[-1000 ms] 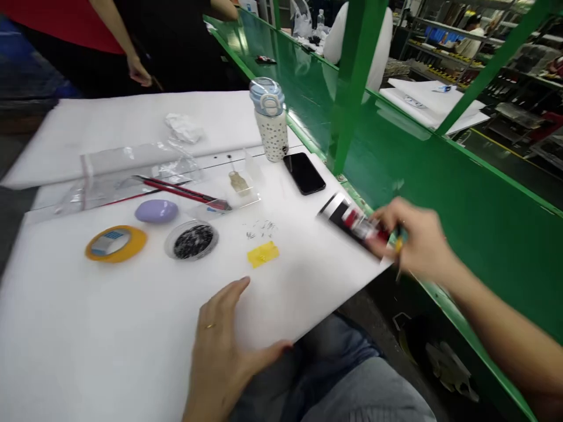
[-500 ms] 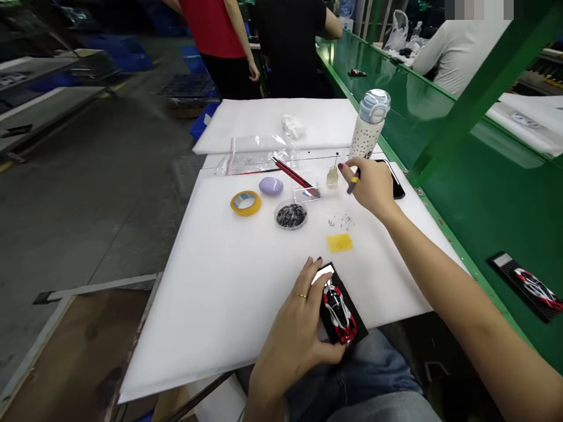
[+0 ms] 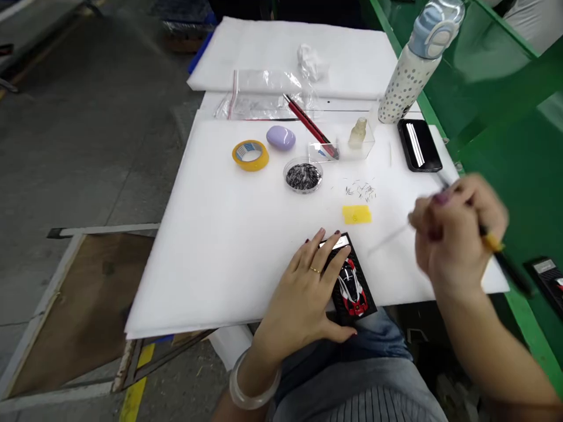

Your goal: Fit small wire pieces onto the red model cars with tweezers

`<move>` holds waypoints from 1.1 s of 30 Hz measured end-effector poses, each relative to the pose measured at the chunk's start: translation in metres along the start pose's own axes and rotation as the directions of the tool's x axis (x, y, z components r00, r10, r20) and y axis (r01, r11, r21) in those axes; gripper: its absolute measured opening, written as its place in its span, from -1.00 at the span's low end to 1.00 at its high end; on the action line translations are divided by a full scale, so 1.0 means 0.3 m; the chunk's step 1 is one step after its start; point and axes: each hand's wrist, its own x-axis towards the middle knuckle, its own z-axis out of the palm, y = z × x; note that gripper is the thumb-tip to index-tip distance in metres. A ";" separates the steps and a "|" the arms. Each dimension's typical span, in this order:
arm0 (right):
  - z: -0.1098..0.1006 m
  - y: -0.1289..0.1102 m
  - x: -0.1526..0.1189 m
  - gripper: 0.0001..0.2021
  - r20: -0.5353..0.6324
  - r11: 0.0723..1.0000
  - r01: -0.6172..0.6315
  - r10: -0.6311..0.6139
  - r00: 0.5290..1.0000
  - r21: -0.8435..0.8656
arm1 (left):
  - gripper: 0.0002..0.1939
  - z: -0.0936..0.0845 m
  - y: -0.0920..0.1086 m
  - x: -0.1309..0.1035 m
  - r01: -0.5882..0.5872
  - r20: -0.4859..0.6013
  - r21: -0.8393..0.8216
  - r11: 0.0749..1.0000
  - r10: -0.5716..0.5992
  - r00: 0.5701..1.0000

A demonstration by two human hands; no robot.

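Observation:
My left hand grips a small red, white and black model car on its black rectangular base, fingers over the label end and thumb at the near end. It rests at the table's front edge. My right hand, blurred by motion, is closed to the right of the car, above the table. A thin pale rod sticks out of its fingertips toward the car, and a dark pen-like tool with a yellow band lies across the same hand. Near the base is a yellow square with a droplet on it.
Behind are short black slivers, a dish of black bits, orange tape, a purple egg-shaped object, red tools, a small glass bottle, a phone and a tall drinking bottle.
My right hand has moved from the small bottle toward me; the rod that stood in the bottle is now in its fingers. The view has tilted down. My left hand stays on the model car.

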 end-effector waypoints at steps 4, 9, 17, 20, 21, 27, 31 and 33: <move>0.086 -0.015 -0.133 -0.70 0.054 0.961 -0.121 0.111 0.992 0.250 | 0.29 -0.012 0.014 0.009 0.015 -0.011 0.046 0.999 -0.015 1.000; 0.166 -0.050 -0.216 -0.62 -0.150 0.802 -0.172 0.309 0.939 0.572 | 0.27 -0.016 0.019 0.009 0.030 -0.007 0.064 0.998 -0.029 1.000; 0.174 -0.038 -0.227 -0.62 -0.163 0.748 -0.198 0.379 0.911 0.633 | 0.25 -0.018 0.021 0.007 0.021 -0.009 0.078 0.997 -0.020 1.000; 0.178 -0.050 -0.229 -0.61 -0.170 0.713 -0.174 0.384 0.908 0.680 | 0.26 -0.016 0.017 0.006 0.018 -0.015 0.082 0.996 -0.017 1.000; 0.175 -0.058 -0.225 -0.60 -0.181 0.691 -0.152 0.384 0.906 0.706 | 0.26 -0.013 0.015 0.006 0.014 -0.022 0.083 0.996 -0.013 1.000; 0.055 -0.116 -0.047 -0.73 -0.511 0.905 0.199 0.023 0.860 0.376 | 0.21 0.007 0.003 0.001 -0.021 -0.090 0.042 0.999 0.025 0.996; -0.039 -0.141 0.220 -0.77 -0.520 0.899 0.409 -0.427 0.740 -0.156 | 0.18 0.016 0.003 0.000 -0.014 -0.097 0.018 1.000 0.016 0.995; -0.047 -0.139 0.340 -0.77 -0.507 0.877 0.420 -0.478 0.717 -0.233 | 0.20 0.019 0.004 0.001 -0.015 -0.096 0.007 1.000 0.016 0.995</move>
